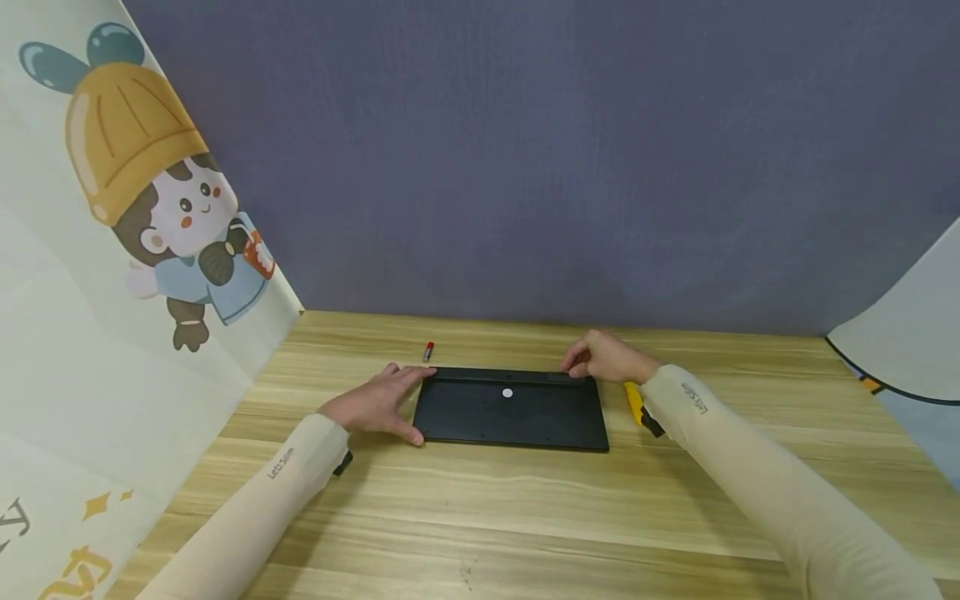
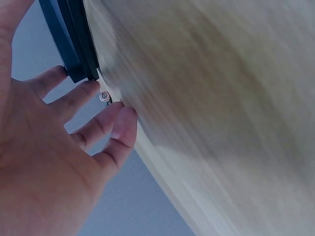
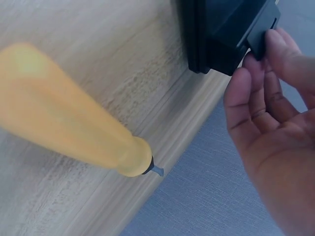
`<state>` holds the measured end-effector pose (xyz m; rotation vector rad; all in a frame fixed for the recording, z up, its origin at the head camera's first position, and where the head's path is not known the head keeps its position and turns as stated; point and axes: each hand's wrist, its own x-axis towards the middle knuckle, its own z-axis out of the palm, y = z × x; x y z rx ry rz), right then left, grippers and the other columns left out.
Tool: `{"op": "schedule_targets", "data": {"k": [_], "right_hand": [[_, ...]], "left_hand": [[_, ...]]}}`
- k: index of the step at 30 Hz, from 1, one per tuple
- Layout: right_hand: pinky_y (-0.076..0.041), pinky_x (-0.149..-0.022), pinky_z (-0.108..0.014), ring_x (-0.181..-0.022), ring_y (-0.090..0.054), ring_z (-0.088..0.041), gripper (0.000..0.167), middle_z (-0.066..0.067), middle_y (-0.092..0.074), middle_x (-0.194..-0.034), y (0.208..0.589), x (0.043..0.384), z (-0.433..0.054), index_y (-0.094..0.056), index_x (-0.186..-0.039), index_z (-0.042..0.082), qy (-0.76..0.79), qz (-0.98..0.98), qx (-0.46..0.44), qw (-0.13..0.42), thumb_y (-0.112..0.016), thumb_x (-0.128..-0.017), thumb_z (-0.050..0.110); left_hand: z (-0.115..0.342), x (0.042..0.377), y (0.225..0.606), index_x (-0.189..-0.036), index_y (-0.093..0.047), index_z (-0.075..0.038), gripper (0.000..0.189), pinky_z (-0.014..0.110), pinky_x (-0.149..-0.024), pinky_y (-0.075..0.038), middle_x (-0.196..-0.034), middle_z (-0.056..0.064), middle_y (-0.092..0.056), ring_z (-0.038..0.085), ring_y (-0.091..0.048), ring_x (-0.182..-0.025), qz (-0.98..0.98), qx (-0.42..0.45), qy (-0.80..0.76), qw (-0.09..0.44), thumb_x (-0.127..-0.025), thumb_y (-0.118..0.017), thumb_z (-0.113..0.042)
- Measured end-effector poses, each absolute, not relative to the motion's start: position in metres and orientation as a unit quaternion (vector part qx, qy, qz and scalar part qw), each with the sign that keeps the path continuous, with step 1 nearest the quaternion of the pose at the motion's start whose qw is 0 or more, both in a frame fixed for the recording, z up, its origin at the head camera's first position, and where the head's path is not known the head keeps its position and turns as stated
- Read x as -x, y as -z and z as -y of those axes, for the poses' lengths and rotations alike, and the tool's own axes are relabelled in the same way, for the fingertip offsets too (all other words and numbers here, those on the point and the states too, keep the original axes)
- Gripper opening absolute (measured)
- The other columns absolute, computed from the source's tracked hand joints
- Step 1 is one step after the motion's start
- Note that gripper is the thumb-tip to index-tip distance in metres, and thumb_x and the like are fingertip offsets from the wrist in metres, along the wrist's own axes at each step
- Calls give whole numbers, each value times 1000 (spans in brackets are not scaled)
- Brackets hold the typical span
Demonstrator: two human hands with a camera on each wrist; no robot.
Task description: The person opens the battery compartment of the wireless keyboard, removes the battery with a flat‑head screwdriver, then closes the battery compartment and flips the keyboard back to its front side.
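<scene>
A black keyboard (image 1: 480, 421) lies face down on the wooden table, with a round white sticker on its underside. My left hand (image 1: 378, 404) spans its left end, thumb at the near corner and fingers at the far one. These fingers are spread and fairly straight in the left wrist view. At the far right corner, my right hand (image 1: 609, 358) pinches a small black battery cover (image 3: 258, 38) between thumb and fingertips. The cover is tilted out from the keyboard's raised edge; whether it still touches there I cannot tell.
A battery (image 1: 428, 352) with a red end lies beyond the keyboard's far left corner. Beside my right wrist is a yellow-handled screwdriver (image 3: 74, 108), partly hidden by the sleeve in the head view. A dark blue-grey partition (image 1: 525, 167) stands behind the table.
</scene>
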<state>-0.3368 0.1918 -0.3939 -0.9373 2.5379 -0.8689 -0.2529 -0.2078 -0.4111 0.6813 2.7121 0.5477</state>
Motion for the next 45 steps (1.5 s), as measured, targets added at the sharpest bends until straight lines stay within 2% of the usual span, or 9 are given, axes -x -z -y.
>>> {"op": "schedule_targets", "data": {"k": [6,15,26,40,45], "right_hand": [[-53,-70,-31,-81,-64,-14,16,-1,-69,-93,395,339,-193,-74,-96,7,301,-883,325,153,-67,-85,-2],[-53,-70,-31,-81,-64,-15,15,-3,-69,-93,392,337,-192,-73,-96,6,299,-881,332,156,-66,-86,-3],[-53,-69,-32,-81,-64,-16,16,-5,-69,-93,392,332,-193,-72,-96,4,307,-875,338,159,-64,-86,-6],[-53,-69,-32,-80,-64,-16,15,-4,-69,-93,390,324,-192,-72,-95,3,309,-880,322,160,-64,-86,-6],[-53,-70,-32,-80,-63,-16,15,-4,-69,-92,393,321,-191,-74,-93,5,297,-892,311,139,-67,-84,-4]], "left_hand": [[206,252,410,-152,-21,-23,114,55,-100,-31,-153,2,-25,36,-16,-138,-940,-245,-193,141,-61,-81,-57],[206,251,409,-152,-21,-23,113,57,-102,-27,-153,3,-24,40,-11,-138,-939,-244,-194,143,-62,-81,-56],[206,251,411,-152,-20,-26,113,52,-100,-33,-153,-1,-23,33,-16,-138,-940,-244,-189,146,-62,-81,-56],[206,248,409,-152,-20,-25,113,56,-101,-30,-154,0,-22,37,-13,-138,-937,-247,-194,151,-62,-82,-55],[206,246,409,-152,-20,-26,113,54,-101,-31,-153,-1,-23,35,-14,-138,-938,-249,-191,149,-62,-81,-56]]}}
